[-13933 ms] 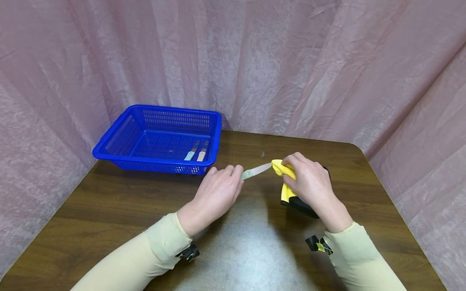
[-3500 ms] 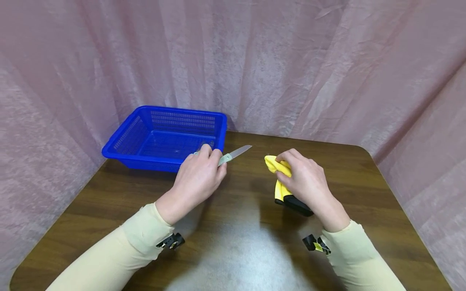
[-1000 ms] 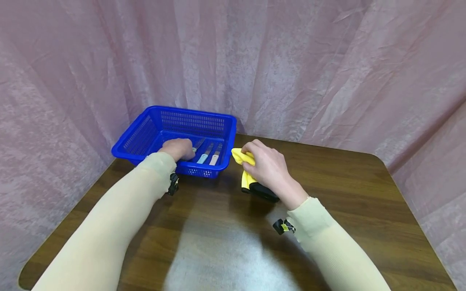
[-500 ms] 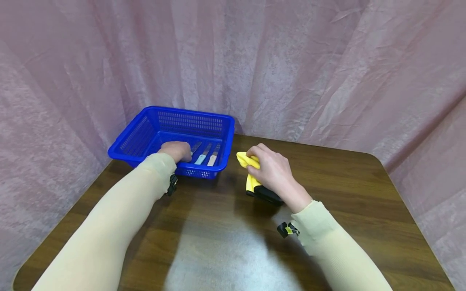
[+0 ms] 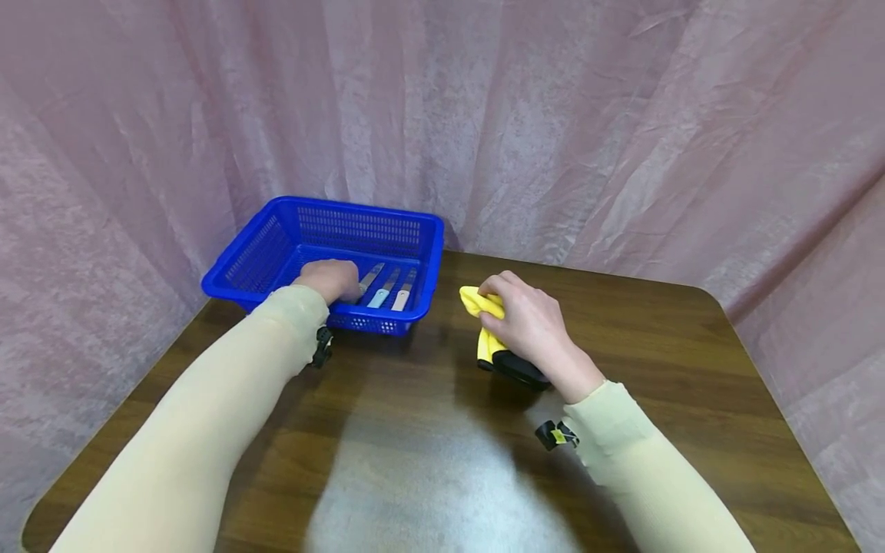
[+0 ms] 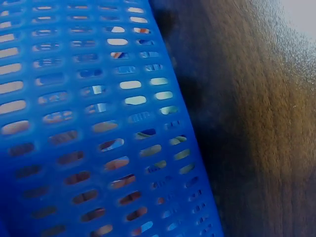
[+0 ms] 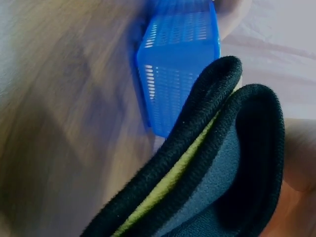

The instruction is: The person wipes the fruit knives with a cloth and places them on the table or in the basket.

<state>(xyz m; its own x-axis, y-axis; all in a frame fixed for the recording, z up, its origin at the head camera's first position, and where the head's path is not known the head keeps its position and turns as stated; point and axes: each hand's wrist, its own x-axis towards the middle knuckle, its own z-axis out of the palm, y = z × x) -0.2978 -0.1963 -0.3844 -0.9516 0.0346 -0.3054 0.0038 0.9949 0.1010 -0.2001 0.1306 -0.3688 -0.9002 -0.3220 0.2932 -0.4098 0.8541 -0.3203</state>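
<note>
In the head view my left hand (image 5: 329, 279) reaches into the blue plastic basket (image 5: 369, 218), over the handle end of a knife (image 5: 372, 276). Its curled fingers cover most of that handle; their undersides are hidden. Right of it lie a knife with a light blue handle (image 5: 378, 298) and a knife with a pale pink handle (image 5: 401, 299), roughly parallel. My right hand (image 5: 528, 319) pinches a yellow and black cloth (image 5: 482, 301) above the table, right of the basket. In the right wrist view the cloth's black-edged folds (image 7: 187, 143) hang close to the camera.
The brown wooden table (image 5: 408, 399) carries the basket at its back left. Behind and beside it hangs a pink curtain (image 5: 512, 130). The basket's slotted wall (image 6: 98, 123) fills much of the left wrist view, with fingers partly visible through the slots.
Earlier my left hand wiped the green-handled knife against the cloth, then carried it into the basket. Lately the knife has turned slightly beside the others, and the cloth has shifted a little right.
</note>
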